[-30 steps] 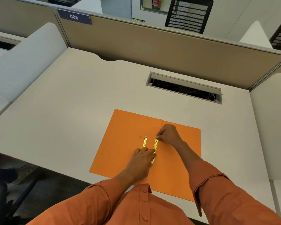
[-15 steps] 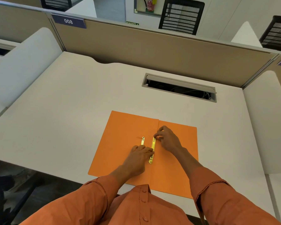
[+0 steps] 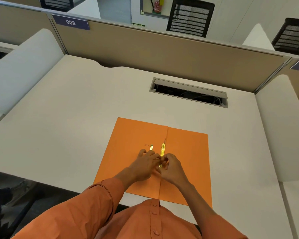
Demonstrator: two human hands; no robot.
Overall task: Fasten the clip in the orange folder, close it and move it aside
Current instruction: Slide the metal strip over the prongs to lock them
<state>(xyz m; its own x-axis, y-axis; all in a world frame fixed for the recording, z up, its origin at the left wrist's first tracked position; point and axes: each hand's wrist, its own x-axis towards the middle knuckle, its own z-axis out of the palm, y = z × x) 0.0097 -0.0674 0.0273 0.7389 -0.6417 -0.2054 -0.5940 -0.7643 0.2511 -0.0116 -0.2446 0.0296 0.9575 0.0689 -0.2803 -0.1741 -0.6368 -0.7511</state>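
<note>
Down on the desk point(image 3: 76, 118), the orange folder point(image 3: 186, 152) lay open and flat near the front edge, its fold running from front to back. Two gold clip bars point(image 3: 162, 150) lay along that fold, pointing the same way. The left hand point(image 3: 143, 167) and right hand point(image 3: 173, 169) met over the bars' near end, fingers pinching the clip.

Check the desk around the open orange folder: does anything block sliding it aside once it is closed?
Nothing visible does. The desk beside the orange folder is bare on both sides. Both hands, left hand and right hand, are at the gold clip.
</note>
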